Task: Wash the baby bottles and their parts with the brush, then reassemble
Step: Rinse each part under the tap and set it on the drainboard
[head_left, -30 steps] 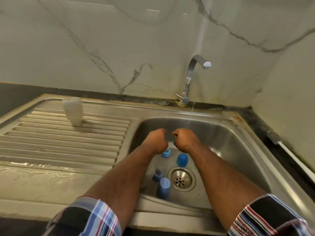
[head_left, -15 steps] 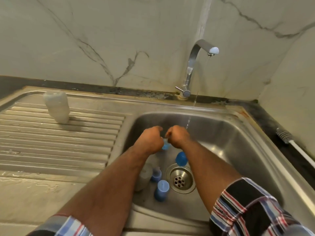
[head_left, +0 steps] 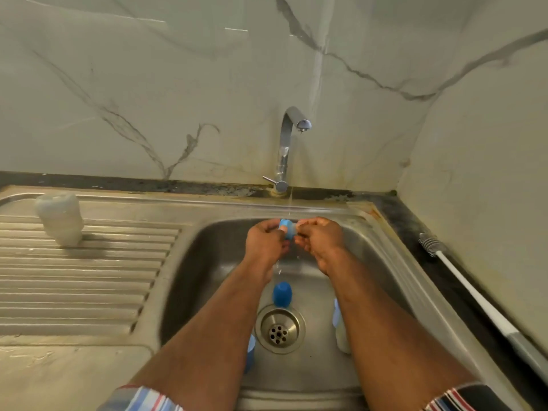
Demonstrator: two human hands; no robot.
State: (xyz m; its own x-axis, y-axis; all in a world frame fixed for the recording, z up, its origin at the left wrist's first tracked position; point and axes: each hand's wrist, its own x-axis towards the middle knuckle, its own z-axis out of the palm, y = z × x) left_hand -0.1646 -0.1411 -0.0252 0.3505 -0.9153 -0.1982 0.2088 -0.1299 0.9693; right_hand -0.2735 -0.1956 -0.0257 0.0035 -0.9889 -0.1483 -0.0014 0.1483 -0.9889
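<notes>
Dim, warm, even light; soft focus, wide-angle bowing at the edges.

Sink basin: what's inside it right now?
A blue cap beside the drain; both hands hold a blue part. The forearms cover further pieces.

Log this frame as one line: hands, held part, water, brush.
left hand: grips blue bottle part | right hand: grips same part | tap: running onto it | brush: idle, counter right of sink
</notes>
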